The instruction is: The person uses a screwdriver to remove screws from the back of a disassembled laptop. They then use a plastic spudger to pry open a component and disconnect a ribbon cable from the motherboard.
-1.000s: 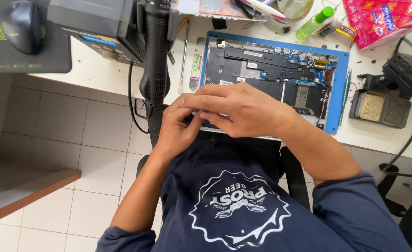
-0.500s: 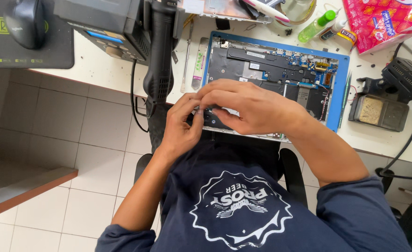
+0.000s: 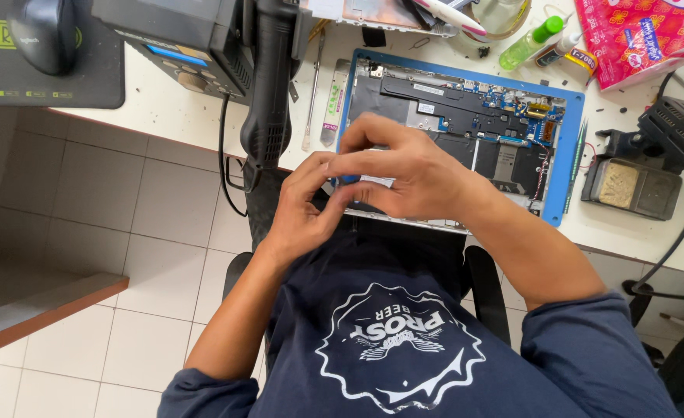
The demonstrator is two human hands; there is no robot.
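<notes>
Fingertips are where the risk sits: your left hand [image 3: 303, 213] and right hand [image 3: 408, 174] are pinched together on a small blue piece [image 3: 349, 179], just at the near left corner of the opened laptop [image 3: 466, 131]. Your left thumb and fingers close on it from below, and the right fingers curl over it from above. How much of it each hand truly grips, I cannot tell, since your fingers hide most of it.

A piece that small and smooth could slip from the pinch and drop past the desk edge onto the tiled floor [image 3: 148, 201] below your hands. A slip forward could drag your knuckles over the bare circuit board [image 3: 512, 108] just beyond them.

The laptop lies flat on a blue mat [image 3: 570, 155], its insides matte black with blue board and fine wires. Left of your hands hangs a black ribbed hot-air handle [image 3: 268, 101], hard plastic, its cable looping down. Thin metal tweezers [image 3: 312, 93] lie beyond it.
</notes>
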